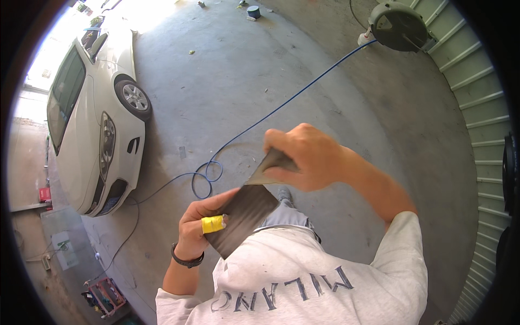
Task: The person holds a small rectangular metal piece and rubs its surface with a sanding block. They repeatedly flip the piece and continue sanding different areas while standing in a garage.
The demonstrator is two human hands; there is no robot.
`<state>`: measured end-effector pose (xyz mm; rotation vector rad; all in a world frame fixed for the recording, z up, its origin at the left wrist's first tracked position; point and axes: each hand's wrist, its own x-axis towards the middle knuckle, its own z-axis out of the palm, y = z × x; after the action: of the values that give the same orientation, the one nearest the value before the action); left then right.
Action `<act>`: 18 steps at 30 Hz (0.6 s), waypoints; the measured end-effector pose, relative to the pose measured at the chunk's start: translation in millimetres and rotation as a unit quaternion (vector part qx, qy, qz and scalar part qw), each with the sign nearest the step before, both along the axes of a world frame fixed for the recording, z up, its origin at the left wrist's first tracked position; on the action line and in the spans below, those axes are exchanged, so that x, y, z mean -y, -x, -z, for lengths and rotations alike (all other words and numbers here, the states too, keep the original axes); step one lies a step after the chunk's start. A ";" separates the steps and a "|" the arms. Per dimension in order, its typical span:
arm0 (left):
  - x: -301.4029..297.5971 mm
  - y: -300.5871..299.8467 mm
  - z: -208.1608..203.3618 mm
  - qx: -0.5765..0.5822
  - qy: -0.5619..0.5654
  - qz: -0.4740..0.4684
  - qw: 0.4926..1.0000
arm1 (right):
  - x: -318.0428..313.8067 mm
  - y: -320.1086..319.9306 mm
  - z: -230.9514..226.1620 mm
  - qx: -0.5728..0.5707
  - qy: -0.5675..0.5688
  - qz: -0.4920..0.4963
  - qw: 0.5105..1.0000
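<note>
My left hand (197, 225) is closed round the lower left side of a dark, flat rectangular plate (246, 214), with a band of yellow tape (214, 223) round its thumb. The plate is tilted and streaked, in front of my chest. From the upper right comes my right hand (311, 157), pinching a grey flared scraper (266, 172) between thumb and fingers. The scraper's wide edge meets the plate's upper edge or lies just over it; I cannot tell if they touch. The plate's underside and most of my left fingers are hidden.
A white car (103, 130) stands on the left. A blue hose (290, 100) loops across the concrete floor to a round reel (400, 27) by the ribbed wall (482, 103). A red-framed cart (104, 297) is at lower left; a dark tin (253, 12) is far off.
</note>
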<state>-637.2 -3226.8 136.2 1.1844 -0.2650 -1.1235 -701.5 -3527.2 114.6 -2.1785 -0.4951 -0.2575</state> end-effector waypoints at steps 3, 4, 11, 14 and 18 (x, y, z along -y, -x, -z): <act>-5.3 6.8 -1.2 -0.023 -0.007 -0.015 1.000 | -14.8 -0.7 12.6 -0.004 0.032 -0.015 0.999; -7.5 6.6 -1.1 -0.003 -0.006 -0.017 1.000 | -20.8 2.5 15.7 -0.040 0.049 -0.021 0.998; -25.4 8.3 2.3 -0.034 0.069 -0.118 0.990 | -23.3 27.7 14.9 -0.080 -0.034 -0.097 0.991; -26.8 7.9 4.5 -0.029 0.035 -0.036 0.998 | -13.9 21.3 13.1 -0.099 -0.205 -0.065 0.972; -18.8 8.9 4.0 -0.137 0.086 -0.012 0.987 | -16.1 19.1 16.3 -0.201 -0.212 -0.138 0.947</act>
<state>-646.1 -3208.0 132.2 0.8667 -0.1333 -1.2026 -720.7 -3511.1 98.3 -1.6577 -0.4548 0.2160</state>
